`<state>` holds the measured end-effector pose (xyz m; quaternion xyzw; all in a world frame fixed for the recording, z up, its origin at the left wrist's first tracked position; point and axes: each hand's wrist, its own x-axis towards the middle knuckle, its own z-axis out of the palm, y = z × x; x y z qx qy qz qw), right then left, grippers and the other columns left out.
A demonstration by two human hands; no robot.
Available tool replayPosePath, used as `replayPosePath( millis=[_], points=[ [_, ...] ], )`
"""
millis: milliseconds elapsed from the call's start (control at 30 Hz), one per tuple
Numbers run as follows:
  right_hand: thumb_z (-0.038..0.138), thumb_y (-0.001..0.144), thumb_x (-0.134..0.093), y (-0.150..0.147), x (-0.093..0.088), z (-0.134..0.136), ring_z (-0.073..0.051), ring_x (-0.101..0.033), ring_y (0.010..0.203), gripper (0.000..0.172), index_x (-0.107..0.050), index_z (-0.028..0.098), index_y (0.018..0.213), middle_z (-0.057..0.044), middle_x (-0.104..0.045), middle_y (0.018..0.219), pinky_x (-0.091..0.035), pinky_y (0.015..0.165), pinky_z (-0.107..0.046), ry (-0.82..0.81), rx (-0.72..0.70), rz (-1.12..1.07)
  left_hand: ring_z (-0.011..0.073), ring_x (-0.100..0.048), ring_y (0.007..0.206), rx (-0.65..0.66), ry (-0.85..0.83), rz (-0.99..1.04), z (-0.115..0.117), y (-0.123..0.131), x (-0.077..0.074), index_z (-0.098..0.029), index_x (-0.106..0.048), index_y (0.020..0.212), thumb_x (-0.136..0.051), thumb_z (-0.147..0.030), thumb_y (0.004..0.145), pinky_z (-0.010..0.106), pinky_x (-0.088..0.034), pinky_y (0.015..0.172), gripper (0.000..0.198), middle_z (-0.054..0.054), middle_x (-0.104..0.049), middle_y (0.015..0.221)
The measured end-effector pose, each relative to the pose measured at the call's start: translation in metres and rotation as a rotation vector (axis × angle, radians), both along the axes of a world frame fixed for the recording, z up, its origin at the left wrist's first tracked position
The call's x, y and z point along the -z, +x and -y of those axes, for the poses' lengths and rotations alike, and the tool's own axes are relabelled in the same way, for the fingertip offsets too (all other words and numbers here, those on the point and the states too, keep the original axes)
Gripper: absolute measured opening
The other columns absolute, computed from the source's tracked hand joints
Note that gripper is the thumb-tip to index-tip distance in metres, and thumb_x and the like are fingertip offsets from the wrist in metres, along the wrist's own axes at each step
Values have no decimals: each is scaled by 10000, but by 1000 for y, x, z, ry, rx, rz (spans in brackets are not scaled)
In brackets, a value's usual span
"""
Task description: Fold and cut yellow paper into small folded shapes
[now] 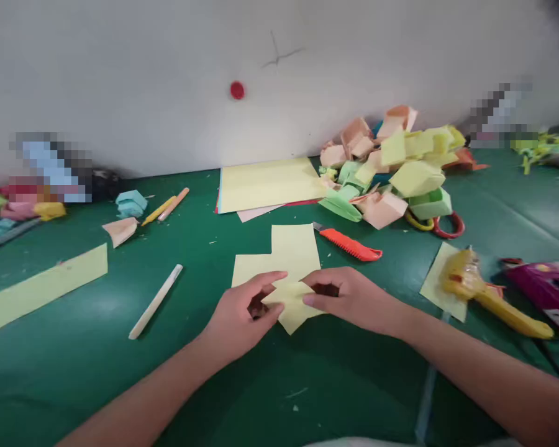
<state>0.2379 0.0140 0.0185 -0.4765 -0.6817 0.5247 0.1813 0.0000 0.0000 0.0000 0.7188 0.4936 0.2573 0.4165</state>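
Yellow paper piece (289,303): located between both hands, above the near edge of the flat yellow sheets (294,245) at mid-table. The left hand (237,310) pinches its left corner between thumb and index finger; the right hand (349,292) pinches its upper right edge in the same manner. Condition of the piece: shaping appears to be at an early stage. It is bent or creased, with one point directed toward the person; it is not closed into a hollow form, and the fingers hide how many folds it has. The sheets beneath appear flat and unfolded. An orange craft knife (351,244), blade exposed, lies just beyond the right hand; a white rod (156,302) lies to the left. Farther out, a paper stack (270,183) lies flat near the wall. Beside it, a heap of folded paper pieces (417,178) shows shaping judged complete or well advanced. A long yellow strip (46,285) at far left and a yellow-handled tool (507,309) at right are untouched.
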Motion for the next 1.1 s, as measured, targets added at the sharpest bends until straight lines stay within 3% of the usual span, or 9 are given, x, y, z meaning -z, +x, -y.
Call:
replayPosePath(
  millis=[133, 233, 433, 633, 867, 1100],
  points=[
    [389, 867, -675, 2, 5, -5, -109, -450, 626, 230, -622, 188, 769, 48, -505, 679, -339, 561, -250, 7, 42, 12, 89, -576, 603, -97, 26, 29, -4, -4, 4, -265, -678, 1246, -674, -365, 841, 215, -538, 601, 417, 18, -736, 958],
    [394, 872, -662, 3, 6, -6, -117, -486, 618, 225, -628, 192, 778, 41, -540, 676, -367, 558, -253, 0, 48, 35, 112, -617, 647, -155, 89, 21, -4, -5, 4, -266, -722, 1153, -689, -379, 844, 217, -546, 599, 331, 15, -731, 913],
    [298, 861, -669, -3, 7, 2, -125, -524, 654, 94, -691, 215, 899, 6, -650, 829, -397, 568, -261, 340, 105, 128, 98, -605, 621, -90, 320, -89, -4, -4, 3, -267, -749, 1046, -696, -279, 848, 191, -496, 561, 206, -15, -697, 808],
    [195, 872, -644, -3, 15, -1, -122, -543, 619, 55, -679, 205, 831, 3, -647, 784, -414, 533, -249, 356, 82, 145, 112, -632, 682, -57, 426, -82, -6, -5, 4, -234, -734, 950, -660, -217, 883, 194, -511, 576, 101, -5, -703, 838],
    [119, 919, -590, -1, 32, -5, -198, -619, 929, 224, -712, 225, 1073, -58, -693, 1054, -520, 803, -338, 805, -52, 142, 151, -661, 860, 40, 613, -108, -6, -5, 7, -234, -722, 952, -637, -129, 905, 247, -557, 733, 143, 7, -717, 911],
    [30, 898, -544, 2, 41, -8, -189, -593, 874, 323, -720, 229, 1081, -46, -698, 1004, -528, 772, -325, 1045, -120, 196, 164, -613, 878, 124, 818, -214, -11, -10, 11, -215, -726, 992, -562, -65, 945, 280, -532, 769, 227, 19, -706, 939]
  ],
)
